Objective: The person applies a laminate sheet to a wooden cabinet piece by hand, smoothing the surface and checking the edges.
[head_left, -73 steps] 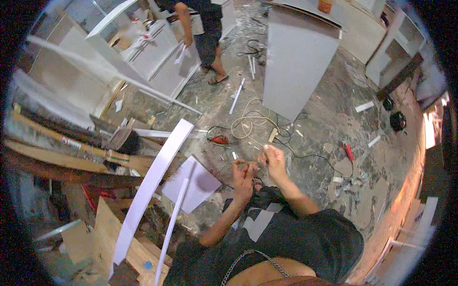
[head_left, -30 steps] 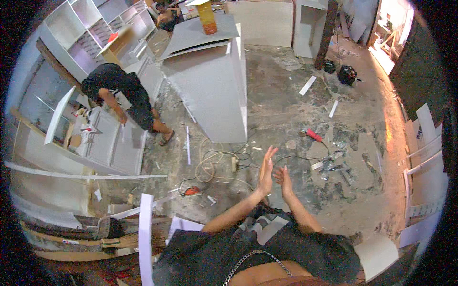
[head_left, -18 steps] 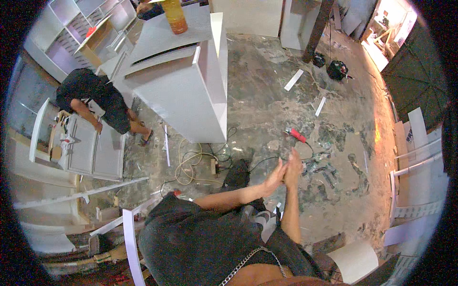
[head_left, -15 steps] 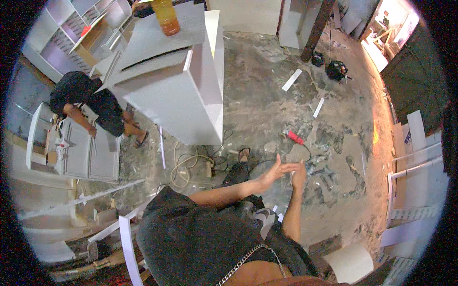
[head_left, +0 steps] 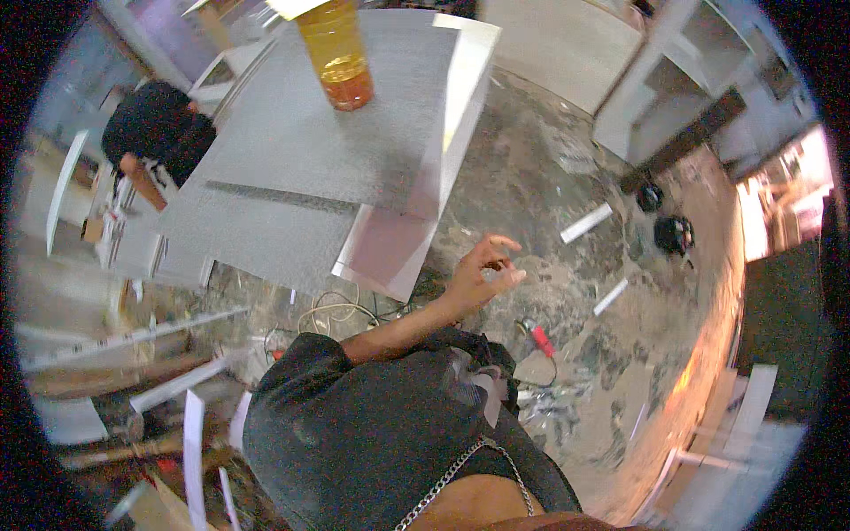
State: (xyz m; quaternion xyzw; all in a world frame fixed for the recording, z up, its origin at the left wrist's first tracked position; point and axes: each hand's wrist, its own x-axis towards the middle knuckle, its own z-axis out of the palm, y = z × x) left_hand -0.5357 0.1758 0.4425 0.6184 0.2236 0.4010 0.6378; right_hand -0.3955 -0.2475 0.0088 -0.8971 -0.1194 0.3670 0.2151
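Observation:
My left hand [head_left: 487,273] is raised in front of me with nothing in it. Its fingers are loosely bent, and a gap shows between thumb and fingers. Nearest to it stands a large grey-white cabinet [head_left: 292,150], whose near corner ends just left of my wrist. On top of the cabinet is a clear container [head_left: 336,57] with yellow and orange contents, its upper part cut off by the picture's edge. My right hand is out of view.
A red tool with a cable [head_left: 541,341] lies on the stained floor [head_left: 505,177]. White strips [head_left: 586,223] and dark bundles [head_left: 675,234] lie farther right. At left a person in black [head_left: 155,128] bends over white panels. Scrap boards [head_left: 195,460] crowd the lower left.
My two hands were touching before; now they are apart and the right has left the view. The view has shifted, bringing the cabinet and container closer.

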